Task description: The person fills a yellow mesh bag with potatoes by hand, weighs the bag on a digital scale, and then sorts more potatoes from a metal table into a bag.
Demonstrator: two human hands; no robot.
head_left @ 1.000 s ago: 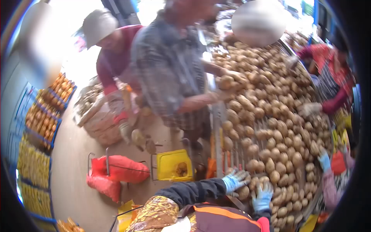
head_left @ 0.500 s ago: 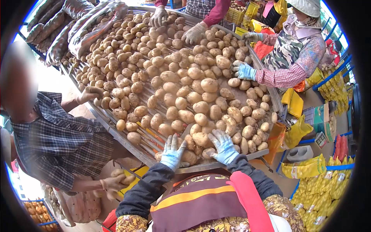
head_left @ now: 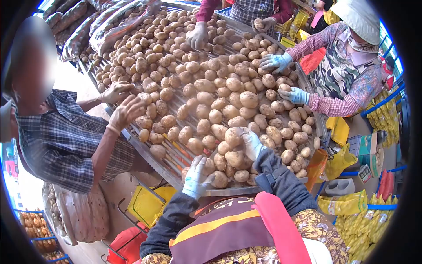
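Blue-gloved right hand [head_left: 251, 143] clasps a round tan potato [head_left: 234, 136] mid-frame; left hand [head_left: 196, 175] lies flat, released. Nudged neighbouring potatoes [head_left: 220, 178] could roll off the grey metal table [head_left: 228, 192] at its lower edge.

My left grip [head_left: 195, 178] and right grip [head_left: 252, 144] wear pale blue gloves; potatoes [head_left: 205, 84] tan-brown; neighbour's shirt [head_left: 66, 138] dark blue plaid.

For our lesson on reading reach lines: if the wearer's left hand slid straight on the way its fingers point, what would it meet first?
Probably the potato lying at the fingertips of the left hand on the sorting table. They look touching or nearly so, though depth is unclear.
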